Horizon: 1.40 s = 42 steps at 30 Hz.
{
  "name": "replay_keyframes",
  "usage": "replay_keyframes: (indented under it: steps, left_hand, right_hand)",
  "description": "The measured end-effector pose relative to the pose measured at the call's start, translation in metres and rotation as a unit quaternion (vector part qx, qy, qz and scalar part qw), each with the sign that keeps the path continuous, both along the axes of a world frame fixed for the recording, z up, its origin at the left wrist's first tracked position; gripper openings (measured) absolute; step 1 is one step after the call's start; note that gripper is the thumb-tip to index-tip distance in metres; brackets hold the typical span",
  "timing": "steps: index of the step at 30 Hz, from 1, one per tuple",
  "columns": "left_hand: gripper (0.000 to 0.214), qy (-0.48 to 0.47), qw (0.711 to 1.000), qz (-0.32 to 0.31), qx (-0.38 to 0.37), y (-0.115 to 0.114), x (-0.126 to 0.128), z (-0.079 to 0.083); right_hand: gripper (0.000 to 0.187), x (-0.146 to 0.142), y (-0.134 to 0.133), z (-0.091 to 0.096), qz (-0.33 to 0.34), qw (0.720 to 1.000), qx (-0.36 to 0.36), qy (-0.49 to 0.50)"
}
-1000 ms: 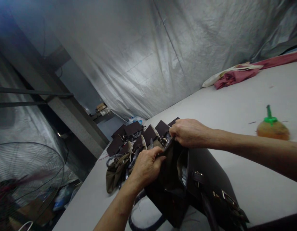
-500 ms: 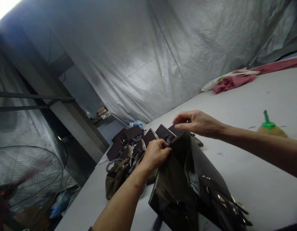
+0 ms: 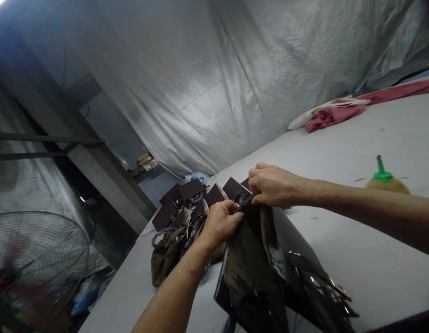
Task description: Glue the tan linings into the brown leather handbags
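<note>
A dark brown handbag (image 3: 301, 249) with gold-coloured metal fittings stands gaping on the white table, its olive lining (image 3: 247, 259) showing. My left hand (image 3: 223, 221) pinches the far end of the bag's upper edge between thumb and fingers. Close beside it, my right hand (image 3: 270, 186) has its fingers closed on the same edge, thumb underneath. What exactly lies between the fingertips is small and partly hidden. Straps and buckles hang over the bag's near right side.
Several dark bags (image 3: 181, 208) crowd the table (image 3: 342, 157) behind my left hand. To the right sits a yellowish bottle (image 3: 388, 184) with a green nozzle. Pink cloth (image 3: 334, 118) lies at the back, below a silvery sheet (image 3: 207, 92). A wire-caged fan (image 3: 40, 259) stands left.
My right hand has come down and left from above the bag and closed on its upper edge. My left hand keeps its hold, and the bag's opening has drawn in at that end.
</note>
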<state>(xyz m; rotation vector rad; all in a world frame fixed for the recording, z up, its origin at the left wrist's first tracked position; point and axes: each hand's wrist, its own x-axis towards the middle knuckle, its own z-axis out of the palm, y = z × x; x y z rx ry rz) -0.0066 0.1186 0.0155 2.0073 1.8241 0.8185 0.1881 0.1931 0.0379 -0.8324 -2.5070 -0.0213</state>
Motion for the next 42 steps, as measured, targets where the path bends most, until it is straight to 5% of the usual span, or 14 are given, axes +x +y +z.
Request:
replay_keyframes:
  steps: [11, 25, 42]
  left_hand:
    - [0.011, -0.008, 1.0, -0.017, 0.006, 0.004, -0.009, -0.005]
    - [0.011, -0.051, 0.999, -0.008, 0.003, 0.003, -0.005, -0.007]
    - [0.027, -0.075, 0.996, -0.042, -0.015, -0.005, 0.008, 0.002]
  right_hand:
    - [0.015, -0.001, 0.002, -0.006, -0.003, 1.0, 0.028, 0.003]
    - [0.012, -0.004, -0.006, 0.0, 0.018, 0.998, -0.065, 0.005]
    - [0.012, -0.004, -0.003, -0.004, 0.048, 0.998, -0.012, 0.041]
